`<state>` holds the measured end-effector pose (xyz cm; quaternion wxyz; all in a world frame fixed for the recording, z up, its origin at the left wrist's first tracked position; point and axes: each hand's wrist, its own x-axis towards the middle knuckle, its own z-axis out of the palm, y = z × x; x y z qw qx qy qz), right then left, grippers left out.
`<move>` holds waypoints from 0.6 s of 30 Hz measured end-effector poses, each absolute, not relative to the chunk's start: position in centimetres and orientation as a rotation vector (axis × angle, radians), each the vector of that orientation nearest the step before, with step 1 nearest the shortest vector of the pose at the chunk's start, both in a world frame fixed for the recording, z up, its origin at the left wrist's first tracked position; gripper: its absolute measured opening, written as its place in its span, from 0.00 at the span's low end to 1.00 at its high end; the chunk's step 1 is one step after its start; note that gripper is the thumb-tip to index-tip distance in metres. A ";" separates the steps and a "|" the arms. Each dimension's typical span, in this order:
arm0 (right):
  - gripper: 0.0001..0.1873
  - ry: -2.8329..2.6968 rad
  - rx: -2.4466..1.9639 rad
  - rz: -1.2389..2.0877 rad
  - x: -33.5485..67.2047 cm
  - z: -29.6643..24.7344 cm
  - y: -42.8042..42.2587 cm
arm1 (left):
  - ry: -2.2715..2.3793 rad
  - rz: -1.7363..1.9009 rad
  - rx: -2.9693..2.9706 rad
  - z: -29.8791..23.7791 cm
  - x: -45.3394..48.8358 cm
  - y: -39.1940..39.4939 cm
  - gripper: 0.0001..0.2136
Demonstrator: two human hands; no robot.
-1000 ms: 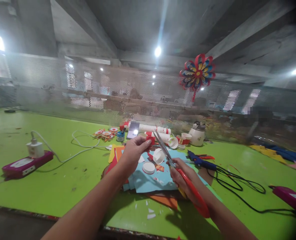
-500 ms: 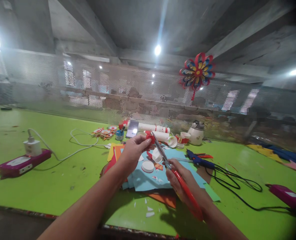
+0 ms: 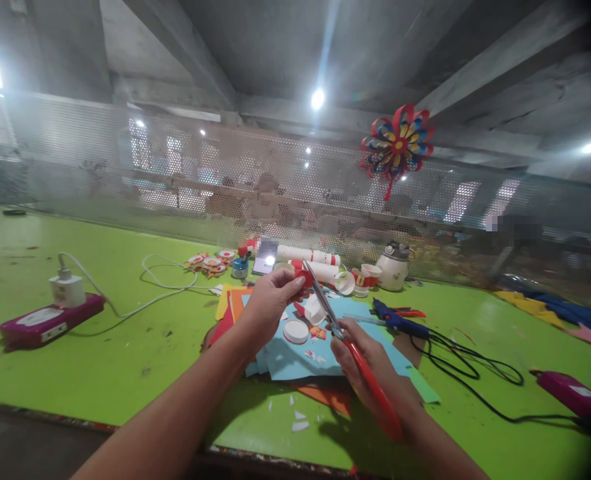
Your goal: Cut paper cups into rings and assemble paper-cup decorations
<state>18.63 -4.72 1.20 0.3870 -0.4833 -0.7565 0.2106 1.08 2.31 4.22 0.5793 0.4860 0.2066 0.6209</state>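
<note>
My left hand (image 3: pixel 274 298) pinches a small piece of red paper (image 3: pixel 302 272) between thumb and fingers. In my right hand (image 3: pixel 364 353) is a pair of scissors (image 3: pixel 370 381) with red handles, my fingers wrapped round them. The blades point up and away, their tips beside the red paper; whether they touch it I cannot tell. Below the hands lie light blue paper sheets (image 3: pixel 280 363) on a stack of coloured paper. On them rest a round white lid (image 3: pixel 296 331), a white and red paper cup (image 3: pixel 315 311) and small paper scraps (image 3: pixel 315 357).
A blue glue gun (image 3: pixel 400 319) with a black cable lies to the right. Behind the paper stand a phone (image 3: pixel 265 258), a blue jar (image 3: pixel 240 268), paper cups (image 3: pixel 371 274) and a white flask (image 3: pixel 393 267). Purple power strips (image 3: pixel 50 323) sit on the green table (image 3: pixel 125 360). A mesh partition (image 3: pixel 185 167) rises behind.
The view has shifted very slightly. Both hands, the scissors and the red paper stay in nearly the same place.
</note>
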 end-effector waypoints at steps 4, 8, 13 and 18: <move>0.19 -1.923 -1.221 0.525 18.4 1.2 -4.8 | 0.480 1.445 1.127 4.2 1.1 2.3 0.08; 0.17 -1.900 -1.224 0.522 18.4 1.0 -4.6 | 0.483 1.443 1.115 4.1 1.1 2.3 0.08; 0.17 -1.879 -1.248 0.506 18.2 0.7 -4.6 | 0.480 1.436 1.112 4.2 1.1 2.3 0.08; 0.17 -1.843 -1.289 0.478 18.3 0.4 -4.7 | 0.471 1.421 1.097 4.2 1.1 2.2 0.08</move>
